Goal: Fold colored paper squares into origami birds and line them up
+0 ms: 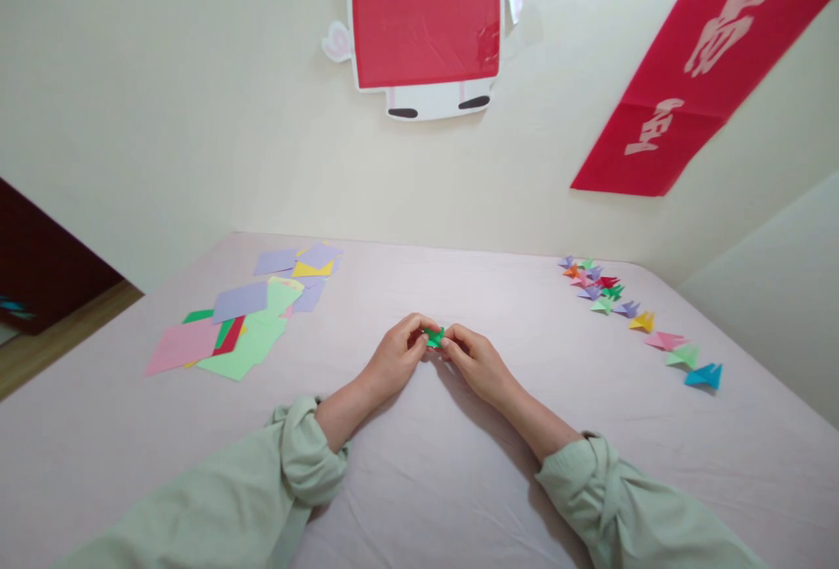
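Note:
Between my two hands, just above the middle of the cloth-covered table (433,482), is a small folded piece of green paper (433,338). My left hand (399,350) pinches its left side between thumb and fingers. On the other side, my right hand (476,363) grips the paper's right edge in the same way. The fingertips cover much of the paper, so its full shape is hidden.
Loose sheets of coloured paper (241,300) lie overlapping on the left. Along the right side runs a row of small folded paper figures, with a blue one (704,377) nearest. Behind the table stands a wall (275,141) with a red banner (701,71).

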{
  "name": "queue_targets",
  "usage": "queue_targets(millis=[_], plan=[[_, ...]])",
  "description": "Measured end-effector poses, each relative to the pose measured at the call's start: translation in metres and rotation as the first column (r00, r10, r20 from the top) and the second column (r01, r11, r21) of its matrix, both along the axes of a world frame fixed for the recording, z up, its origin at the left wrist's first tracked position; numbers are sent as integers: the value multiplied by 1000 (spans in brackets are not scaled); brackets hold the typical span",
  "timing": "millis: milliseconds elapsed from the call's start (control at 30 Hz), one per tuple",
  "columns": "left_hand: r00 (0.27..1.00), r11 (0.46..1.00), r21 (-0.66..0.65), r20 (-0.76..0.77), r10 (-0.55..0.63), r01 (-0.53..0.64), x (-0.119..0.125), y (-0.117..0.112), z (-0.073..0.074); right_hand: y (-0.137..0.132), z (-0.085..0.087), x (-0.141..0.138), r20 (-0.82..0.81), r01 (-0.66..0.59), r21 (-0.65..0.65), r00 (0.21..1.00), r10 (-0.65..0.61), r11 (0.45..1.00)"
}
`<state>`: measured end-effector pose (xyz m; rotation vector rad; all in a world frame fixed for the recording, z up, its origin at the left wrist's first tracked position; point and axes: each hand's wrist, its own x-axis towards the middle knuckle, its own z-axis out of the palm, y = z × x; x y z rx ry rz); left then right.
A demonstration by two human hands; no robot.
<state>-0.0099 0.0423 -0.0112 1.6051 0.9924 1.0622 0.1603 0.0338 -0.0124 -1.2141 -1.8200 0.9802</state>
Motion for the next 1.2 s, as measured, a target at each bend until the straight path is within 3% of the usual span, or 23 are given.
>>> queue_targets(millis=[1200], plan=[[1000, 1000, -20, 3, 5, -5, -1, 2, -3, 2, -2, 3, -91, -46, -59, 995, 41, 997]])
